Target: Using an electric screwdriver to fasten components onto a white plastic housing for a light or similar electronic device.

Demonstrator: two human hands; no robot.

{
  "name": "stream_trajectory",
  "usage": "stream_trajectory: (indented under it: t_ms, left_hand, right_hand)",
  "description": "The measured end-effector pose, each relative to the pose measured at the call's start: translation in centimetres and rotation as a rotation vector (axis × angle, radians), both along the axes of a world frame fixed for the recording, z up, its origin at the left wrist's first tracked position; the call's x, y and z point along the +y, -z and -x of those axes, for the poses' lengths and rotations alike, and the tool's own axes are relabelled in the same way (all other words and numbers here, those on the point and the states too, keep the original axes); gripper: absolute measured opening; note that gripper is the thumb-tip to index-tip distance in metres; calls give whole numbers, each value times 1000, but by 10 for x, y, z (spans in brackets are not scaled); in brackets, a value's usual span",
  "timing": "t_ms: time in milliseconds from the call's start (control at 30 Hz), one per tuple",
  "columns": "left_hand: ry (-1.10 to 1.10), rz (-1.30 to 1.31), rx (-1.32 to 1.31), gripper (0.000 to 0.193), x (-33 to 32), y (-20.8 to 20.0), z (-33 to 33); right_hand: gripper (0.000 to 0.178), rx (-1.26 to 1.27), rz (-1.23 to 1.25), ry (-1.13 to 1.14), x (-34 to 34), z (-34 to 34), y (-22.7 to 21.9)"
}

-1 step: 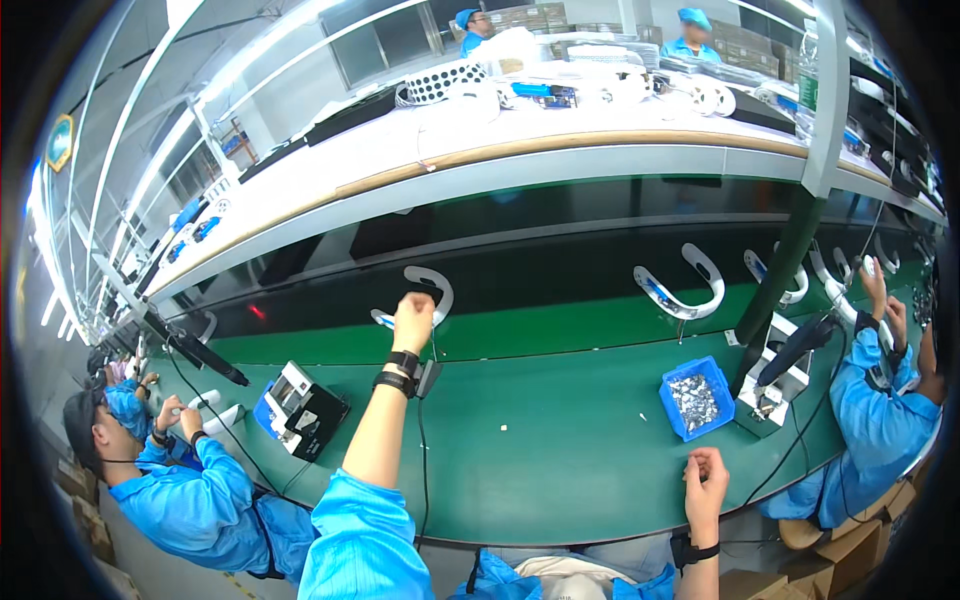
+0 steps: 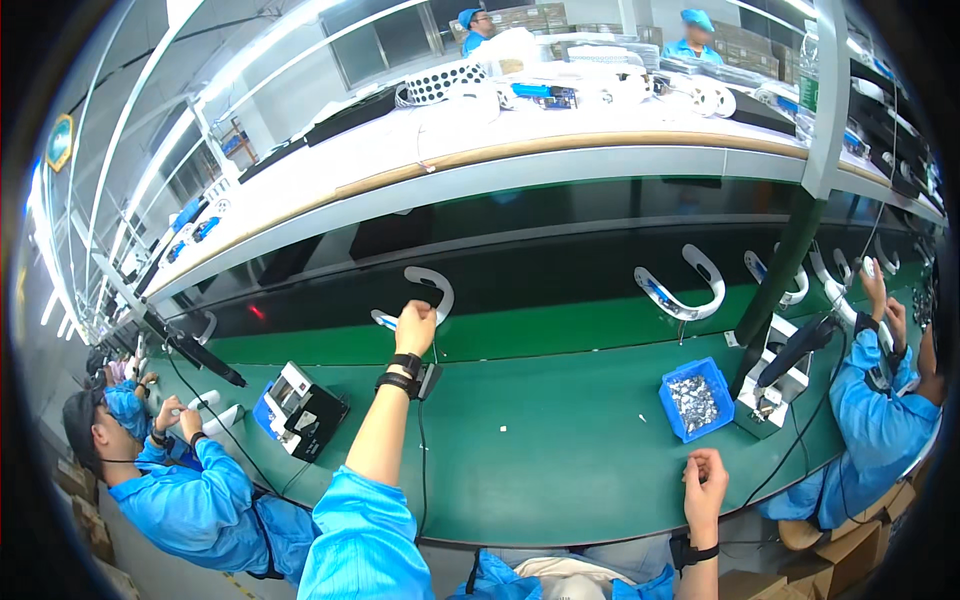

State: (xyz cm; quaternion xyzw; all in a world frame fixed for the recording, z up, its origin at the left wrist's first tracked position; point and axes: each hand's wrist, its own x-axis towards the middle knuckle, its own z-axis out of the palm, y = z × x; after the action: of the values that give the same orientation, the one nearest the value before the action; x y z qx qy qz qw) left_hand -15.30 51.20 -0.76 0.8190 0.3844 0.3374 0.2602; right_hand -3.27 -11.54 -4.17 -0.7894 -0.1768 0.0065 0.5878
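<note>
Nearest, at the lower edge, right hand [image 2: 707, 483] above the near side of the green table [image 2: 540, 470], with fingers curled loosely inward; unclear from this angle whether pinching anything. Around that wrist, a black band [image 2: 694, 551]. Just beyond the right hand, a blue box [image 2: 668, 403] full of small metal pieces [image 2: 696, 402]. To the right of that box and farther from the same hand, a white machine [image 2: 795, 383] with a black tool [image 2: 797, 350] leaning over it. Well to the right of the hand, a co-worker in a blue jacket [image 2: 880, 395].

Farther out, left hand [image 2: 416, 326] at the end of a stretched arm, with fingers bunched together; impossible to make out any grip or contact. Right behind those fingers and partly hidden by them, a white curved frame [image 2: 442, 284] over the dark strip [image 2: 560, 240]. Nearer than the left hand and to its left, a black-and-white machine [image 2: 322, 420]. Well to the right of the left hand, another white curved frame [image 2: 716, 290]. Beyond both hands, a cluttered white shelf [image 2: 600, 125].
</note>
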Motion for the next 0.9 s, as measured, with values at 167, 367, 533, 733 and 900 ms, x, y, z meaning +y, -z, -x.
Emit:
stream_trajectory:
  t_ms: [167, 367, 533, 733, 900]
  left_hand:
    - [-102, -324, 387, 35, -22, 50, -32]
    - [-33, -483, 751, 35, -4, 47, -53]
    - [250, -196, 419, 34, -17, 20, -47]
    - [696, 564, -129, 28, -157, -105, -21]
    - [781, 776, -357, 29, -260, -143, 7]
  right_hand:
    - [4, 17, 19, 63, -6, -2, 2]
    - [3, -19, 11, 77, -7, -2, 6]
    - [3, -39, -1, 36, -2, -2, 3]
    - [5, -22, -58, 57, -13, -3, -2]
    - [8, -186, 20, -13, -2, -24, -48]
